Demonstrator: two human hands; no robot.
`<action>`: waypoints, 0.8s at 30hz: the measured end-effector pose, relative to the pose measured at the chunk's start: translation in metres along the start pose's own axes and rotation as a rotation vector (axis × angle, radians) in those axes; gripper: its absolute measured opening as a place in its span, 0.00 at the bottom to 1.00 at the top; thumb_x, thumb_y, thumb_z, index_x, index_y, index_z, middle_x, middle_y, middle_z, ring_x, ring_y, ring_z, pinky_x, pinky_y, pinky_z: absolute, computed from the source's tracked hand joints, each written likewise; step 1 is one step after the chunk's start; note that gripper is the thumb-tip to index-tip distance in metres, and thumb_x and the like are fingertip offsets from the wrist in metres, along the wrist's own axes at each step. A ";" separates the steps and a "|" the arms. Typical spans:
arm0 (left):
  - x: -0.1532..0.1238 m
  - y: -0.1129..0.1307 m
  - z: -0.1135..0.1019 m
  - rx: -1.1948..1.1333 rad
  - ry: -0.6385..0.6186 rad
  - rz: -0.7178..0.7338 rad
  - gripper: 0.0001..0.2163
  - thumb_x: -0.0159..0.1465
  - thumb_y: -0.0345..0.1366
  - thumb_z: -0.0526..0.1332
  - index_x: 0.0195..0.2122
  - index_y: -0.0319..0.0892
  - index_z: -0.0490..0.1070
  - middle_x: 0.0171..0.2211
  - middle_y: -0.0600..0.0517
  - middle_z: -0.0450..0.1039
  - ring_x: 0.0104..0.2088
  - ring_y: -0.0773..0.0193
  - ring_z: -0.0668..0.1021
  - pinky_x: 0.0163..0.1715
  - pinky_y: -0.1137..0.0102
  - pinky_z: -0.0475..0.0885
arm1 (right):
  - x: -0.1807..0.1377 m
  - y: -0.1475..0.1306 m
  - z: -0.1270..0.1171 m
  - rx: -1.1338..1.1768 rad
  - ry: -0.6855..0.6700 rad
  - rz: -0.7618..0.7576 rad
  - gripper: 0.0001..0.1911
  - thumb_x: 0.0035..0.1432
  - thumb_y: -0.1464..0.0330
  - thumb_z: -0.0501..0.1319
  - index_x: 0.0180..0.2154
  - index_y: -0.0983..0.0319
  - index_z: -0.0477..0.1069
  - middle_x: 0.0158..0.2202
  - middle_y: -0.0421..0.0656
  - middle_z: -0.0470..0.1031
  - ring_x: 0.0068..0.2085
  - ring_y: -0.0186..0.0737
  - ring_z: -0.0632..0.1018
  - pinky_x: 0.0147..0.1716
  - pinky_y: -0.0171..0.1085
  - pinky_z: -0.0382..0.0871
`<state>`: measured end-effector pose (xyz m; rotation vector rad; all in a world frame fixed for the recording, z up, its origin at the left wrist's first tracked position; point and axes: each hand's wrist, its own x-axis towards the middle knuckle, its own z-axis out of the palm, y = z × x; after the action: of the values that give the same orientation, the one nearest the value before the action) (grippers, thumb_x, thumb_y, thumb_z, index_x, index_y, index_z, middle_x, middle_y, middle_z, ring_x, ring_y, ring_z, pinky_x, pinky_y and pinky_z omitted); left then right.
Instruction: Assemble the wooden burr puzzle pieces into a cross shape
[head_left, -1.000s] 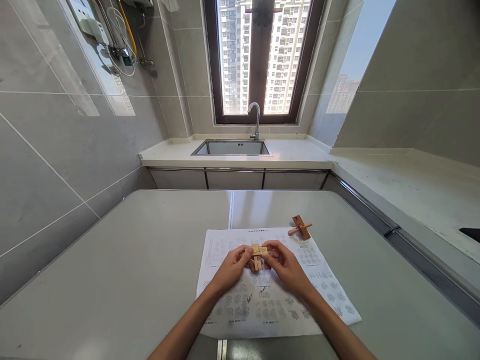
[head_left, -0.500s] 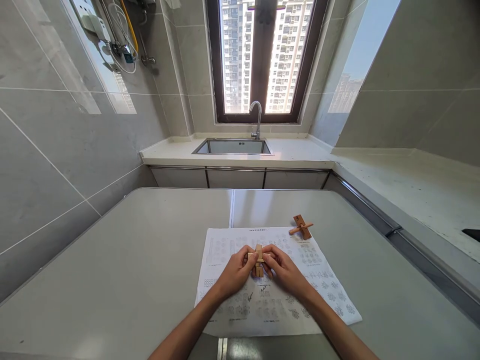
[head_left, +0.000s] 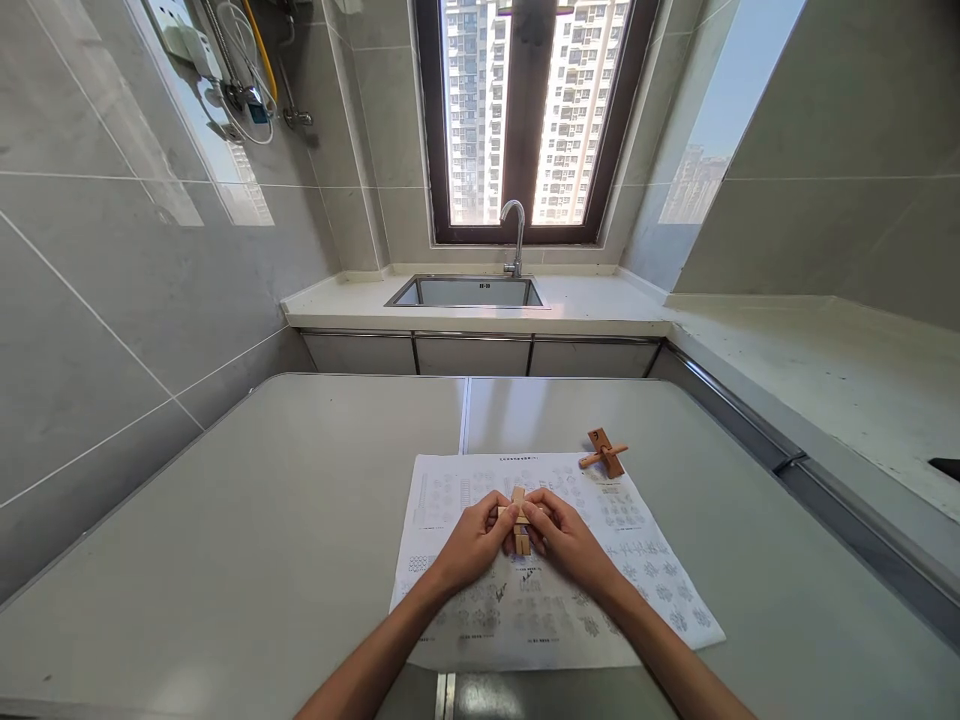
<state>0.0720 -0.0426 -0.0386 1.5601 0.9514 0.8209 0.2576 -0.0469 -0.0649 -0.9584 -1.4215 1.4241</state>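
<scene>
Between my two hands is a small light-wood interlocking block puzzle (head_left: 522,542), its sticks crossing one another. My left hand (head_left: 474,540) grips it from the left, thumb on the front and fingers curled behind. From the other side my right hand (head_left: 568,540) pinches it, with the thumb near its middle. Fingers cover much of the puzzle's sides. Under the hands lies a white printed sheet (head_left: 450,635) with rows of small diagrams and a few handwritten ticks.
A darker brown wooden piece with a rod through it (head_left: 606,454) lies at the sheet's upper right corner. The grey table (head_left: 300,520) reaches to a counter with a sink (head_left: 472,292) and a tap (head_left: 514,240) beneath the window. Tiled walls stand on both sides.
My right thumb has shifted slightly inward on the wooden puzzle. Both hands keep their hold, and the sheet and the brown piece stay in place.
</scene>
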 end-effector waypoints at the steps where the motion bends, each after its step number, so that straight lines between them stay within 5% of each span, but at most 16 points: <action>1: 0.000 -0.001 0.000 0.001 -0.002 -0.002 0.18 0.73 0.52 0.55 0.35 0.43 0.67 0.26 0.55 0.72 0.29 0.63 0.74 0.33 0.70 0.65 | 0.000 0.000 0.000 0.000 -0.001 0.006 0.20 0.69 0.49 0.58 0.36 0.58 0.67 0.22 0.33 0.64 0.24 0.34 0.65 0.28 0.36 0.60; 24: 0.003 -0.007 -0.003 -0.038 -0.013 -0.016 0.18 0.71 0.52 0.57 0.32 0.43 0.66 0.23 0.56 0.70 0.26 0.64 0.73 0.31 0.70 0.65 | 0.000 0.000 0.003 -0.001 -0.004 0.003 0.25 0.65 0.43 0.59 0.35 0.58 0.68 0.22 0.34 0.66 0.24 0.35 0.65 0.28 0.36 0.60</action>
<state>0.0700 -0.0377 -0.0449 1.5214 0.9327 0.8129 0.2543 -0.0478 -0.0649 -0.9596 -1.4241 1.4285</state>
